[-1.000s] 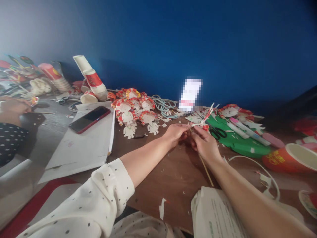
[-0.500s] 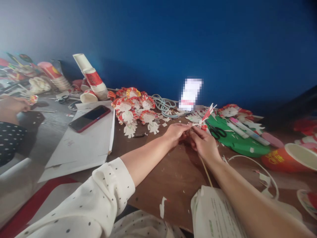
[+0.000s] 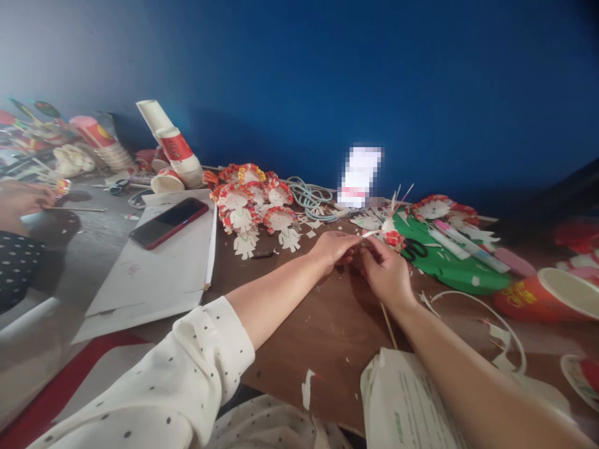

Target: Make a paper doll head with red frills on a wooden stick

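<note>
My left hand (image 3: pixel 337 248) is closed in a pinch at the end of a thin white paper strip (image 3: pixel 372 233). Right beside it, my right hand (image 3: pixel 387 271) pinches a small red-and-white paper piece (image 3: pixel 392 236), which sticks out past the fingers with thin spikes pointing up. From under the right hand a thin wooden stick (image 3: pixel 388 324) runs down toward me; its upper end is hidden by the fingers. Black-handled scissors (image 3: pixel 415 249) lie just right of the right hand, partly covered. Paper-cut figures with red pleated frills (image 3: pixel 238 202) are heaped beyond the left hand.
A phone (image 3: pixel 169 223) rests on a white box (image 3: pixel 154 274) to the left. Paper cups (image 3: pixel 178 153) lean at the back. On the right are green paper (image 3: pixel 440 262), markers (image 3: pixel 472 246) and an orange cup (image 3: pixel 524 302). Another person's hand (image 3: pixel 28 196) works at far left.
The red-and-white paper piece in my right hand has turned, its long red part no longer pointing up to the right. The stick below has shifted slightly left. Both hands stay close together.
</note>
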A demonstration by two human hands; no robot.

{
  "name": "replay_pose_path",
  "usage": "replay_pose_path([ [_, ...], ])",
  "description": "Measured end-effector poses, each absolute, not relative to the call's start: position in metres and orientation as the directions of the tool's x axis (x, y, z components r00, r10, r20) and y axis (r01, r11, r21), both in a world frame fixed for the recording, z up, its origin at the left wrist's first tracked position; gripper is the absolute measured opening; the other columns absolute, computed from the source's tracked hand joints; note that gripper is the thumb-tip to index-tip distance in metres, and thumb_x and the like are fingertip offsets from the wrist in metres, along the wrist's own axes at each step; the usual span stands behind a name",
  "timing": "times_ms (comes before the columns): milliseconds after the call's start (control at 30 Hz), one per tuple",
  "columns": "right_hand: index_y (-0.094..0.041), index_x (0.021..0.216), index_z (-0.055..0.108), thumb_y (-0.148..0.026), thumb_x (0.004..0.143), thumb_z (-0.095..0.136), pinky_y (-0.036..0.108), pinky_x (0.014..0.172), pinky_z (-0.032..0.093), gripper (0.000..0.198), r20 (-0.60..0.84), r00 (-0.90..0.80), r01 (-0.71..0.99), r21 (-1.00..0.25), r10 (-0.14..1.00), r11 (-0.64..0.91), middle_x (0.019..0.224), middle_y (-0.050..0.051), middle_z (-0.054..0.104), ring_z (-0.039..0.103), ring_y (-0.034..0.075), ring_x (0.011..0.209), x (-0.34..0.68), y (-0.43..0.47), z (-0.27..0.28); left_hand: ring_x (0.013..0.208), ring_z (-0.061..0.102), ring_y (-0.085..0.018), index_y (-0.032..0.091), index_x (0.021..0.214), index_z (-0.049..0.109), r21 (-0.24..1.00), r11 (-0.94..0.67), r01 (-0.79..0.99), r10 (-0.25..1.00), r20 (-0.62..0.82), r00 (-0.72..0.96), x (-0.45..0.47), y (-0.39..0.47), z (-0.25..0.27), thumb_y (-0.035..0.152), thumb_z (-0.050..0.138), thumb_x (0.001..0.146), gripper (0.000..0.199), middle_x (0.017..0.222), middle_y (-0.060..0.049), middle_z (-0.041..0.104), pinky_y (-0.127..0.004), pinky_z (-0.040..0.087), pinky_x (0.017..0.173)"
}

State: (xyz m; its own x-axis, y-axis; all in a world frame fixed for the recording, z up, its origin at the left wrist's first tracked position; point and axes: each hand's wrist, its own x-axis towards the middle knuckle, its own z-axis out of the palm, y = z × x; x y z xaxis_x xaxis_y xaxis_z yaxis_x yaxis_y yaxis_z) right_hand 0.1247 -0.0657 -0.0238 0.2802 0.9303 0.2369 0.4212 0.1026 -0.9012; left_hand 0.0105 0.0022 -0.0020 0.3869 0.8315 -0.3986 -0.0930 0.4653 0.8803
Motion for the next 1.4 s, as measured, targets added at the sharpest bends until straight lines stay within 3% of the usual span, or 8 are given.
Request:
replay_pose_path([
  [533,-0.020,0.104,0.063,-0.041,0.086,0.057,0.033,0.064,0.050,0.028,0.284,0.261,0.466,-0.874,0.923,0.137,0.084,0.008,0.070,0.063,0.021,0.068,0.119,-0.068,-0.023,0.044,0.042,-0.006,0.013,0.059,0.056,0.904,0.421,-0.074,0.859,-0.371,0.352,0.013,0.002,-0.002,0.014,0.064,0.082,0.024,0.050,0.003,0.048,-0.019,0.035,0.047],
  [1100,-0.020,0.110,0.066,-0.043,0.085,0.058,0.038,0.066,0.056,0.035,0.300,0.289,0.444,-0.883,0.909,0.151,0.095,0.013,0.073,0.069,0.027,0.080,0.121,-0.066,-0.035,0.040,0.043,-0.005,0.012,0.058,0.056,0.879,0.466,-0.103,0.855,-0.418,0.308,0.014,0.003,-0.006,0.015,0.069,0.077,0.023,0.048,0.003,0.049,-0.018,0.034,0.043],
  [1400,-0.018,0.113,0.065,-0.036,0.087,0.056,0.040,0.077,0.056,0.033,0.269,0.266,0.504,-0.857,0.926,0.104,0.106,0.013,0.073,0.070,0.027,0.090,0.120,-0.069,-0.040,0.039,0.041,-0.005,0.012,0.057,0.058,0.869,0.494,-0.037,0.834,-0.461,0.302,0.013,0.005,-0.009,0.017,0.069,0.076,0.023,0.047,0.002,0.049,-0.019,0.032,0.042],
])
